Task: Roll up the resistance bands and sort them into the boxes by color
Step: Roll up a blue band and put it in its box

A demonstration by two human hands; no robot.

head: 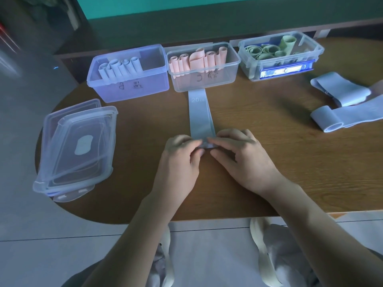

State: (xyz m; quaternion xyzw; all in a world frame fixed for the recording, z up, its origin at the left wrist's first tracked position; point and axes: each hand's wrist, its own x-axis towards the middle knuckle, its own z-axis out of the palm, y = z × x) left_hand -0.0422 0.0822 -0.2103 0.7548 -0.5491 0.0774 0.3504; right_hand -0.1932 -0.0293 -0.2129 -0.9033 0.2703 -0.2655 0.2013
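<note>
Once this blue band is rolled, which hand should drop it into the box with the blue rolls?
Probably the left hand. Both hands pinch the blue band's near end, but the blue box sits far left, on that hand's side; the right hand would have to cross over.

Blue band (200, 116): flat on my table (269, 162), "20" printed at its far end, near end pinched into a small roll by my left hand (182, 154) and right hand (238, 152). Blue box (128, 88), pink box (204, 79), green box (279, 59): in a row behind, rolls inside. Lids (76, 150): stacked left. Loose bands (348, 104): right.
</note>
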